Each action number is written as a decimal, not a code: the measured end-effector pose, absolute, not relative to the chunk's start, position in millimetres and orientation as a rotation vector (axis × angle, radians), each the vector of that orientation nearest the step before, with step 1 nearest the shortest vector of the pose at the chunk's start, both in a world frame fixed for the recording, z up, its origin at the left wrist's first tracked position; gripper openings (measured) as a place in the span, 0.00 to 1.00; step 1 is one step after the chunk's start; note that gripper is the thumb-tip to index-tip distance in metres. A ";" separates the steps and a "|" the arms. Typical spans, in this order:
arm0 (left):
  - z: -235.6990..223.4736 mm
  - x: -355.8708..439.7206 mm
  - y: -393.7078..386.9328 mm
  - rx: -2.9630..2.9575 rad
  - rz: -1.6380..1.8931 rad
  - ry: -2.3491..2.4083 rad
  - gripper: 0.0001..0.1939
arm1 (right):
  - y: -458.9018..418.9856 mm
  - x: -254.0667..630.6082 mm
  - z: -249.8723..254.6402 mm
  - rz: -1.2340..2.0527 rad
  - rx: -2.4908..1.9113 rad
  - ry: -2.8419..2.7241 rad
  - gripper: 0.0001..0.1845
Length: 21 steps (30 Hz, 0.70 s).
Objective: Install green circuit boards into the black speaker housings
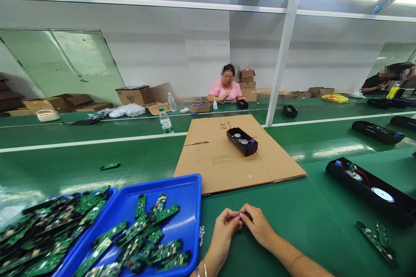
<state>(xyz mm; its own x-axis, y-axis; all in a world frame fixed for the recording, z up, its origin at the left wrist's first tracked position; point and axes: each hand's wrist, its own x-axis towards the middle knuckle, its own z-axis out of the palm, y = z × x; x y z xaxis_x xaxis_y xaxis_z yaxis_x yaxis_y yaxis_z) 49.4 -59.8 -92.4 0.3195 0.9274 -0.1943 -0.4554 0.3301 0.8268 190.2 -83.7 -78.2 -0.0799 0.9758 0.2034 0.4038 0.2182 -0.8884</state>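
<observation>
Over the green bench, my left hand (226, 228) and my right hand (256, 223) meet at the fingertips. Both are closed in a pinch; whatever lies between the fingers is too small or hidden to make out. Close by my left hand, several tiny white pieces (202, 234) lie along the side of a blue tray (197, 190). Green circuit boards (138, 229) are heaped loosely in that tray. Beyond my hands, a flat cardboard sheet (227, 175) carries an open black speaker housing (248, 146) with round drivers and wires inside.
At left, a second tray (110, 194) overflows with circuit boards. A larger black speaker housing (373, 190) and two loose boards (377, 242) lie at right. A water bottle (165, 122) stands behind the trays. A white post (284, 52) rises mid-bench; a co-worker (226, 88) sits opposite.
</observation>
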 end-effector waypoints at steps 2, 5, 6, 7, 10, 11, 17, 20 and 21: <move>-93.4 49.7 -59.7 0.750 1.036 0.762 0.21 | -85.1 189.4 -78.7 0.832 -1.316 -1.636 0.19; -94.1 50.1 -60.1 0.746 1.042 0.757 0.21 | -86.7 187.6 -79.0 0.820 -1.316 -1.632 0.20; -93.9 50.1 -60.5 0.741 1.041 0.755 0.21 | -87.0 187.0 -79.0 0.815 -1.317 -1.632 0.20; -93.5 50.1 -61.0 0.736 1.040 0.753 0.21 | -87.2 186.6 -79.0 0.811 -1.318 -1.632 0.21; -90.3 49.8 -62.7 0.715 1.044 0.750 0.22 | -86.9 185.7 -79.3 0.799 -1.326 -1.632 0.21; -88.7 49.8 -63.2 0.706 1.046 0.750 0.22 | -86.6 185.6 -79.5 0.796 -1.329 -1.633 0.20; -79.5 50.5 -64.4 0.660 1.057 0.775 0.24 | -84.7 185.1 -79.4 0.809 -1.346 -1.637 0.20; -76.8 51.4 -65.4 0.648 1.063 0.797 0.25 | -85.0 184.9 -78.6 0.833 -1.345 -1.639 0.20; -76.0 51.7 -65.7 0.645 1.068 0.810 0.25 | -85.2 184.8 -78.5 0.840 -1.344 -1.639 0.20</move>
<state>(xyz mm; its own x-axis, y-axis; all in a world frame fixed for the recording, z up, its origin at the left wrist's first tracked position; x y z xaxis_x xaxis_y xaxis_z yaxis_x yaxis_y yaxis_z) 51.7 -65.7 -76.0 0.2554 0.9321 -0.2569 -0.4993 0.3547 0.7905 184.8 -85.2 -78.5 -0.0773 0.9794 0.1864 0.4201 0.2016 -0.8848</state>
